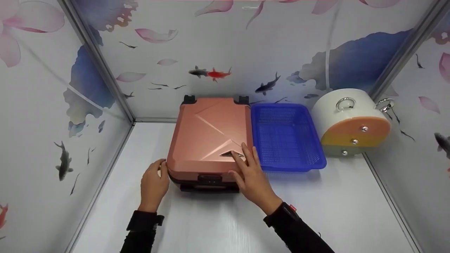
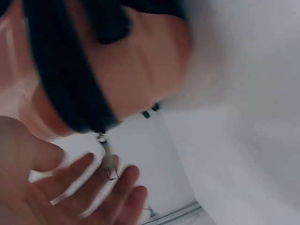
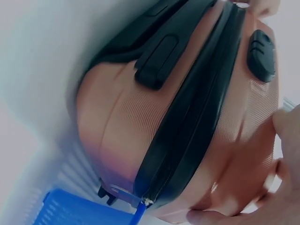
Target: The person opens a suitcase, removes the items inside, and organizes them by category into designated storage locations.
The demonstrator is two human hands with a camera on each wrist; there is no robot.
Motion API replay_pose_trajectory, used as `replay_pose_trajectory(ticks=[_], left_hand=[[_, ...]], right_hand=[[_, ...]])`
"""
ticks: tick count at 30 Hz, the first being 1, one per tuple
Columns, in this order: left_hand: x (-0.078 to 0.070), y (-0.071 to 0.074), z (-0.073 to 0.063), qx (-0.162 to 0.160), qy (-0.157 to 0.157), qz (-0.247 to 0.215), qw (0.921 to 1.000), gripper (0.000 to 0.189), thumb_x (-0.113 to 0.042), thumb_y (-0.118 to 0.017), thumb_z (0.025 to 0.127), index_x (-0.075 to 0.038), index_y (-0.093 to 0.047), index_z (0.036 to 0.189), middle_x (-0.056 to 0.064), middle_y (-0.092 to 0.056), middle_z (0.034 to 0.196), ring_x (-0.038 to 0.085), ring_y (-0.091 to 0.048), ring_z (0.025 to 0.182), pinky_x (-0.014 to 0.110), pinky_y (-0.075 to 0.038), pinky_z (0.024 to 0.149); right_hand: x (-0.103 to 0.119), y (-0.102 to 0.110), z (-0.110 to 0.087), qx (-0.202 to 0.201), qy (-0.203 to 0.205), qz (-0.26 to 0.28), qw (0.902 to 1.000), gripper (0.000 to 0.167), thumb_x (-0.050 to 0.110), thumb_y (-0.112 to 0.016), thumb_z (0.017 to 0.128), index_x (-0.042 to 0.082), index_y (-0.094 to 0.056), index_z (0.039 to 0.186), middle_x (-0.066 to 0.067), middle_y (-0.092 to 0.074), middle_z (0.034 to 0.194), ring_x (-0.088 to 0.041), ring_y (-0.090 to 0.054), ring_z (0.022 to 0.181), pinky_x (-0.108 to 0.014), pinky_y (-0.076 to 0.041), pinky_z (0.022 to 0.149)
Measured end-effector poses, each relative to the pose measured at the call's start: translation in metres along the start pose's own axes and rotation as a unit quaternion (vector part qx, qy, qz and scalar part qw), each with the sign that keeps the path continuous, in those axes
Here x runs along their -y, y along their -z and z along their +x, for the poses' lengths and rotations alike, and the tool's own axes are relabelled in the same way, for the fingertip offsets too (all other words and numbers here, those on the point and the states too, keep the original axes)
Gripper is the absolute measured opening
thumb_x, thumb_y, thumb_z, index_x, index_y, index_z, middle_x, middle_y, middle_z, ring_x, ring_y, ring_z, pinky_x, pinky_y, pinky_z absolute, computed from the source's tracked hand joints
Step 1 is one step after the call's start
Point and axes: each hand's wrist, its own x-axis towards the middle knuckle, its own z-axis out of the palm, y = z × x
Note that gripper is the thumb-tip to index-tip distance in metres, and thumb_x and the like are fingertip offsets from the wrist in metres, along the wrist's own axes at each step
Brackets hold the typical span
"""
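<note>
Suitcase (image 1: 197, 140) lay lengthwise, near to far.
Left hand (image 1: 154, 184), fingers loose, was nearer the near-left zipper pull (image 2: 108, 152); right hand (image 1: 252, 179), fingers spread, lay over the near-right corner.

Under the right fingers (image 1: 249, 154), the suitcase (image 1: 211, 123) has a satin, hard-plastic-looking shell, finely ribbed on its side, with a dark, cloth-like zip band (image 3: 204, 101) and, by the left fingers (image 2: 126, 182), a metallic zip pull (image 2: 108, 152). Just beyond the right fingers, the basket (image 1: 293, 168) is perforated plastic; farther off, the glossy, smooth chest (image 1: 341, 135) carries shiny metal knobs (image 1: 364, 129). Beneath the fingers, the tabletop (image 1: 211, 221) looks smooth, softly glossy.
</note>
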Motion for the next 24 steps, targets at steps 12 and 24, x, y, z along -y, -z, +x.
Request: replay_pose_trajectory(ticks=[12, 24], left_hand=[[-0.028, -0.020, -0.003, 0.063, -0.080, -0.069, 0.9924, 0.066, -0.053, -0.055, 0.114, -0.028, -0.037, 0.173, 0.015, -0.013, 0.186, 0.047, -0.031, 0.167, 0.073, -0.040, 0.124], [-0.049, -0.043, -0.055, -0.047, -0.052, 0.001, 0.9975, 0.071, -0.052, -0.060, 0.112, -0.018, -0.038, 0.170, 0.028, -0.020, 0.181, 0.053, -0.040, 0.160, 0.073, -0.051, 0.112]], right_hand=[[-0.004, 0.000, -0.009, -0.022, -0.079, 0.042, 0.9957, 0.072, 0.054, -0.058, 0.113, 0.026, -0.034, 0.175, -0.019, -0.024, 0.184, -0.049, -0.056, 0.150, -0.062, -0.056, 0.112], [-0.020, 0.000, -0.003, -0.005, -0.072, 0.083, 0.9939, 0.069, 0.044, -0.051, 0.117, 0.022, -0.025, 0.178, -0.012, -0.018, 0.187, -0.044, -0.037, 0.165, -0.066, -0.043, 0.125]])
